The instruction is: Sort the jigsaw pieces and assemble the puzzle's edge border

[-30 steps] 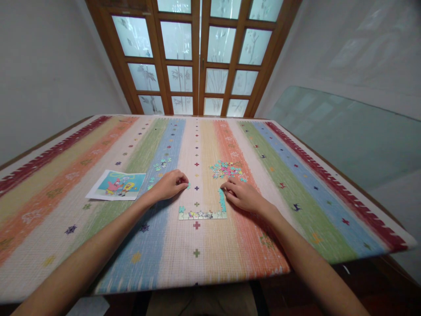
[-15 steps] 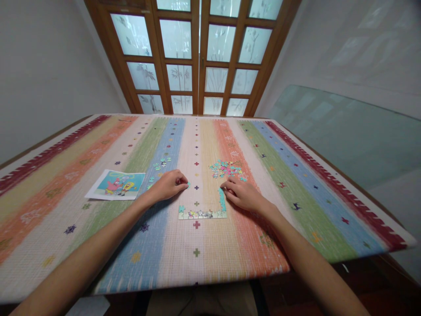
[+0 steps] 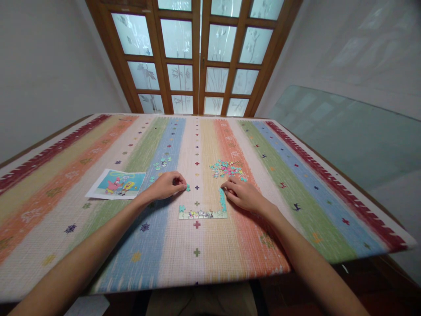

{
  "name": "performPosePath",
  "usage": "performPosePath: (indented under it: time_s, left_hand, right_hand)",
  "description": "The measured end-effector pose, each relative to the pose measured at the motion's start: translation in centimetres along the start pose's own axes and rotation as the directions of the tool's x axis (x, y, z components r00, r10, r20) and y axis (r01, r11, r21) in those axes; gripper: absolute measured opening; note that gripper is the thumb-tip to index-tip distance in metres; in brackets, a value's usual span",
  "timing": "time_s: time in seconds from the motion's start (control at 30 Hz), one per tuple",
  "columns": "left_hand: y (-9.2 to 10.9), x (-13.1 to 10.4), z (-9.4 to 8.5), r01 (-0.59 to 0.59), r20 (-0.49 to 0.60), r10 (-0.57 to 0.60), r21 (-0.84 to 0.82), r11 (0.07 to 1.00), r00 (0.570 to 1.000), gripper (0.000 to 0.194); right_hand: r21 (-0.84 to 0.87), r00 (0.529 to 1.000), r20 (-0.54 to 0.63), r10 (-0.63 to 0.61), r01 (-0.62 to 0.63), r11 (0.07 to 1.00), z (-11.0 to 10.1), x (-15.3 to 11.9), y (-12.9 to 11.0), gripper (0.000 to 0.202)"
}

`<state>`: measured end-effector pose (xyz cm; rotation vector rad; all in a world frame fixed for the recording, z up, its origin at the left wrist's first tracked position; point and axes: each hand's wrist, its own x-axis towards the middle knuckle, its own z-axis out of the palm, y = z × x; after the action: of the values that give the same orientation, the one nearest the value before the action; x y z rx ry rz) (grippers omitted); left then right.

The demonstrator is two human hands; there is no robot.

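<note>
My left hand (image 3: 169, 185) pinches a teal jigsaw puzzle piece (image 3: 188, 188) between thumb and forefinger, just above the cloth. My right hand (image 3: 241, 193) has its fingers curled, and its thumb and forefinger close on the top puzzle piece of a teal side strip (image 3: 222, 201). That strip joins a pale bottom row (image 3: 202, 215) of linked pieces, forming a corner. At the row's left end a teal piece (image 3: 182, 208) stands up from it. Beyond my right hand lies a heap of loose pieces (image 3: 226, 168), teal, pink and yellow.
A striped tablecloth (image 3: 184, 250) covers the table. On the left lies a printed cartoon picture (image 3: 119, 184). A small group of loose teal pieces (image 3: 161, 164) sits past my left hand. Glass-paned wooden doors (image 3: 197, 57) stand behind the table.
My left hand has shifted slightly left and tilted, so the teal piece in it shows more. My right hand stays at the top of the side strip.
</note>
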<state>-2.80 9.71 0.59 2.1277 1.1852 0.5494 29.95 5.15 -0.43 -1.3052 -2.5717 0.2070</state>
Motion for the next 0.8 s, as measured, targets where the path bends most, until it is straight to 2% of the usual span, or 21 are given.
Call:
performPosePath:
  time_s: [0.13,0.3,0.47,0.8]
  left_hand:
    - [0.0,-0.5,-0.6,-0.026,0.013,0.026,0.012,1.000,1.000,0.017]
    - [0.2,-1.2,-0.8,-0.058,-0.053,0.065,0.118,0.991,0.997,0.016]
    - [0.4,-1.3,-0.2,-0.074,-0.082,0.091,0.183,0.980,0.993,0.019]
    - [0.9,-1.9,1.6,-0.098,-0.079,0.127,0.301,0.949,0.989,0.011]
  right_hand:
    - [0.005,1.000,-0.011,-0.007,0.007,1.000,0.1,0.0,0.1,0.021]
    - [0.013,1.000,-0.007,-0.008,0.008,1.000,0.0,0.0,0.0,0.023]
    - [0.011,1.000,-0.001,0.009,-0.009,1.000,-0.1,0.0,0.0,0.022]
    - [0.009,1.000,0.004,0.000,0.000,1.000,-0.1,0.0,0.0,0.022]
